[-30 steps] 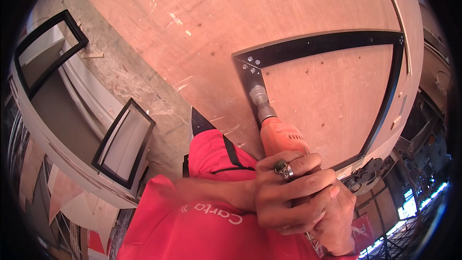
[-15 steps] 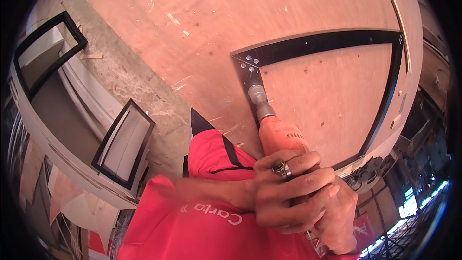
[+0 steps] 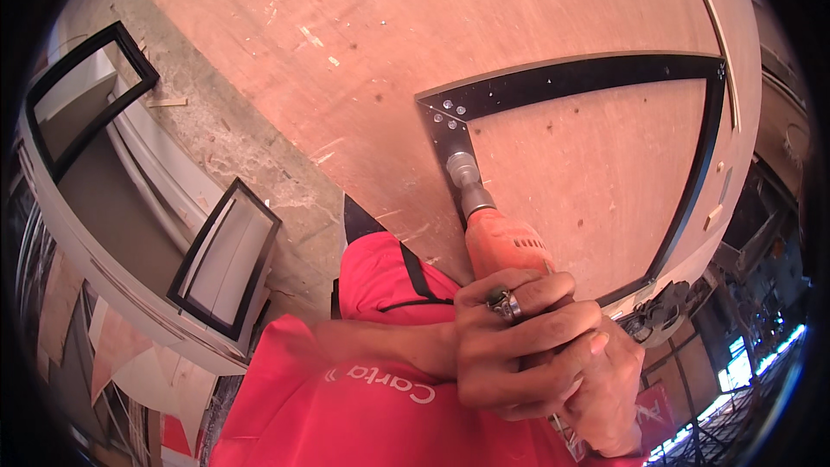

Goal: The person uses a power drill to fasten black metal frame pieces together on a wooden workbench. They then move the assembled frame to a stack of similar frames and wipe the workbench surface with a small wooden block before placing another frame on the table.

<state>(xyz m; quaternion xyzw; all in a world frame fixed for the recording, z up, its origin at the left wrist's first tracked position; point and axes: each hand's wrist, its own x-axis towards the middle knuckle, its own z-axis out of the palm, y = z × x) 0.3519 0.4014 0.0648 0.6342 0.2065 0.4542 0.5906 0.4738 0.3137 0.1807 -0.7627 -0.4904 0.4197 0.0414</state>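
An orange power drill points forward, away from me. My left hand, with rings on a finger, is closed over the drill's back end and over my other hand. My right hand wraps the drill's rear from the right; its grip is partly hidden under the left fingers. The drill's round metal bit presses on the near-left bar of a black frame, which lies on a plywood sheet. Several round recesses show at the frame's left corner, beyond the bit.
The plywood sheet spreads under the frame. On the left stands a white cabinet-like piece with black-edged openings. A thin wood strip lies along the far right. Scraps and dark clutter sit at the right edge.
Hardly anything differs. Both hands keep hold of the drill, and its bit stays at the same spot on the frame. The view shifts very slightly.
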